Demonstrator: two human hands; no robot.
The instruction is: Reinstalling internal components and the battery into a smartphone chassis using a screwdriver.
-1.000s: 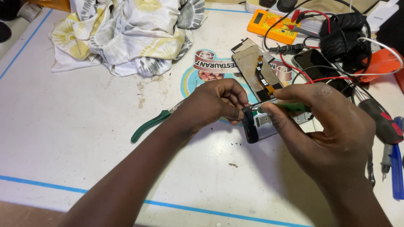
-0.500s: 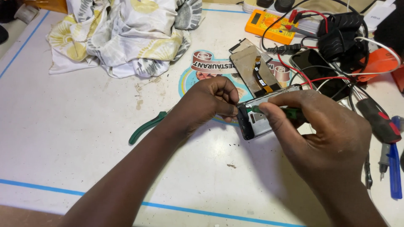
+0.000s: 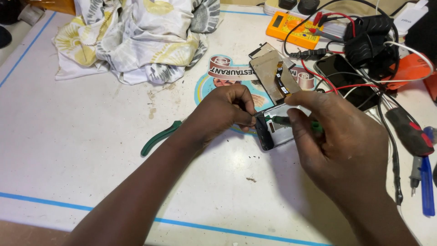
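At frame centre, the left hand (image 3: 223, 114) pinched the edge of the opened phone (image 3: 276, 131), which lay on the table (image 3: 82, 136). The right hand (image 3: 339, 141) gripped a green screwdriver (image 3: 291, 122) over it.

Phone frame (image 3: 277, 132): dull grey metal inside, black plastic edge, matt. Screwdriver (image 3: 296, 123): green plastic grip, slight sheen. Table (image 3: 82, 136): smooth white laminate, scuffed, specked with grit; blue tape lines look matt. Cloth (image 3: 132, 36) far left: soft printed fabric, crumpled. Pliers (image 3: 159, 136): green rubbery sleeves on the handles. Multimeter (image 3: 296, 29) far right: orange plastic, matt. Second phone (image 3: 339, 75): glossy black glass. Loose panel (image 3: 273, 73): tan, dull, papery-looking back with an orange-and-black flex strip. Cables (image 3: 368, 41): black and red plastic sheath.
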